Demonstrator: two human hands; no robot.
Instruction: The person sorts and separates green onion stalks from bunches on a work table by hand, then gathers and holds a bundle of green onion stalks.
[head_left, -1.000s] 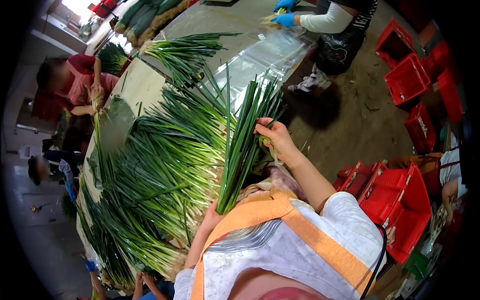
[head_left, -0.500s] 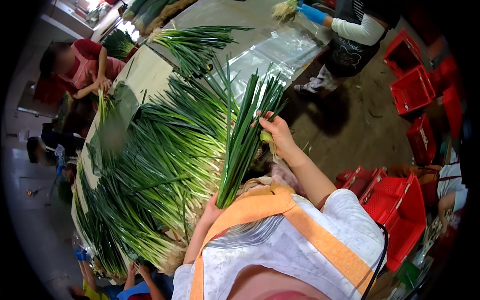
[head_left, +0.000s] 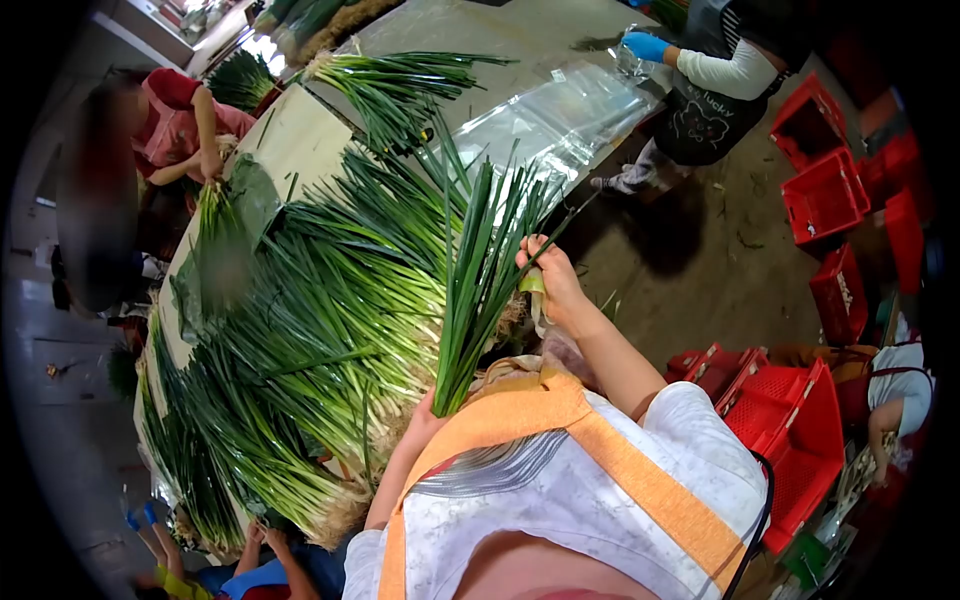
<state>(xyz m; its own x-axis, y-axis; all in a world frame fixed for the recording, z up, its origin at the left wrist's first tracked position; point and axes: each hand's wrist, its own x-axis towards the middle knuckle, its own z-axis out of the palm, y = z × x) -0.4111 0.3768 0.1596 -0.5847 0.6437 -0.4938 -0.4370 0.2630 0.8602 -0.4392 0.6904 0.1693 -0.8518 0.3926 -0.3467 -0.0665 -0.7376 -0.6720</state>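
My left hand [head_left: 424,424] is closed around the lower end of a bunch of green onions [head_left: 476,290], whose dark leaves point up and away from me. The bunch's roots are hidden by that hand and the orange apron strap. To the right of the leaves, my right hand [head_left: 552,278] has its fingers pinched together. Pale yellow-green peeled leaves [head_left: 534,290] hang from its palm, and a thin leaf tip passes by its fingers. Left of the bunch lies a large pile of green onions [head_left: 330,300], roots towards me.
Clear plastic bags [head_left: 560,115] lie on the table [head_left: 430,35] ahead. Red crates [head_left: 780,440] stand on the floor at right. A person with blue gloves [head_left: 645,46] stands across the table; another person [head_left: 185,125] is at left. More people's hands show at bottom left.
My right hand has shifted slightly down, a little away from the leaves, with a leaf now stretched beside it. The gloved person across the table now handles clear plastic instead of an onion bunch.
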